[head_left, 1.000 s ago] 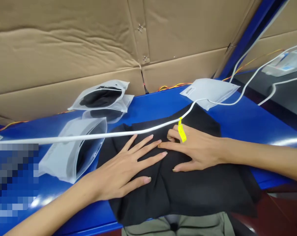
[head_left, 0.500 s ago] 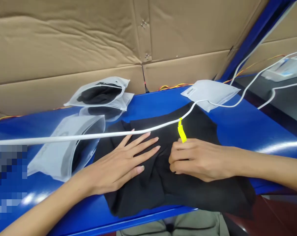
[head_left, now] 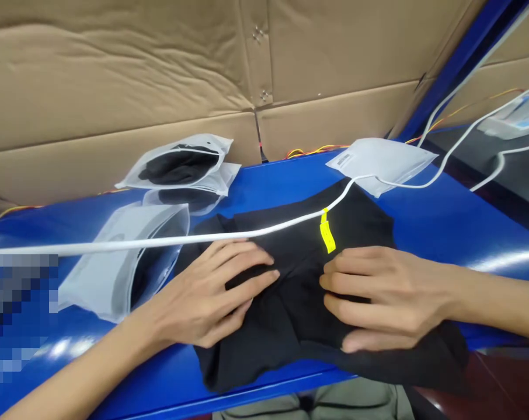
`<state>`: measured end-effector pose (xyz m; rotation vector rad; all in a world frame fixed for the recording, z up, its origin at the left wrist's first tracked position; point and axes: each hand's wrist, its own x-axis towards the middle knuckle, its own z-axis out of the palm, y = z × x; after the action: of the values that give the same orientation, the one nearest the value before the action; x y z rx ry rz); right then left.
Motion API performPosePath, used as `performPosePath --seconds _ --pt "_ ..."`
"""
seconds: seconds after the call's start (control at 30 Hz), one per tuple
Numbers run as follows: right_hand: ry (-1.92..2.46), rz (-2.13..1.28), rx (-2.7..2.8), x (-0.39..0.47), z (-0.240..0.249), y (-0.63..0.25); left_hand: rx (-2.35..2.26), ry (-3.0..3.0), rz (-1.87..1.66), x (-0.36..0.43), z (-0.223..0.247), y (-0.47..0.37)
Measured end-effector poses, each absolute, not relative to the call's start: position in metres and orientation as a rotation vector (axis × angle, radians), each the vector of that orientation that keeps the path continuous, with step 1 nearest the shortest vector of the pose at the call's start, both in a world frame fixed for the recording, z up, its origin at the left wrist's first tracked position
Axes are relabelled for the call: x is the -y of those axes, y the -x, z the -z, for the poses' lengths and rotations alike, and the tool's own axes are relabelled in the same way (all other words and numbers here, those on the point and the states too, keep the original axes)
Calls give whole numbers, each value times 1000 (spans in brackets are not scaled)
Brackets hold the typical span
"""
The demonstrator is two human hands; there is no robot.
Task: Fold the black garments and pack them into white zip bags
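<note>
Black cloth [head_left: 282,344] lies spread and wrinkled on the blue table, its front part hanging over the edge. My left hand [head_left: 221,291] rests on its left part, fingers apart and slightly bent. On the right part, my right hand [head_left: 378,294] touches the cloth with bent, parted fingers, the thumb lower down. Neither hand has the cloth gripped. A white cable [head_left: 194,238] crosses above the cloth, passing just over my left fingertips. From it a yellow tag [head_left: 328,234] hangs just above my right hand's fingers.
Open white bags with black contents lie at the left, one in front [head_left: 111,233] and others behind [head_left: 181,166]. A flat white bag [head_left: 382,163] lies behind the cloth. Cardboard [head_left: 115,70] stands along the back of the blue table [head_left: 264,189]. Thin coloured wires run along it.
My right hand has opened from a closed fist and moved slightly right. The spread fingers of my left hand have bent. The whole view has shifted a little.
</note>
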<state>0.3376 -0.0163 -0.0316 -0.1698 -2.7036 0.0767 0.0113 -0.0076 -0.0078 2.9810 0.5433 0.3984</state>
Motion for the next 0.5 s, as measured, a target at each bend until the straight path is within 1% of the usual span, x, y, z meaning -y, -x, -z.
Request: performPosePath --seconds 0.07,0.17,0.23,0.37,0.43,0.5 --pt "125 -150 2694 22 31 -338 -430 -2968 -450 15 6 -14" --pt "154 -271 2770 31 31 -336 -304 -2871 -214 27 5 -19" --pt "224 -327 2823 37 31 -334 -357 -2821 -136 33 6 -22" --pt "279 -428 2856 40 27 -332 -395 -2665 -148 33 5 -23" --pt "322 -575 2884 36 23 -334 -409 -2561 -180 30 2 -22" --pt "394 -806 2880 29 19 -338 -439 -2434 -213 27 -3 -20"
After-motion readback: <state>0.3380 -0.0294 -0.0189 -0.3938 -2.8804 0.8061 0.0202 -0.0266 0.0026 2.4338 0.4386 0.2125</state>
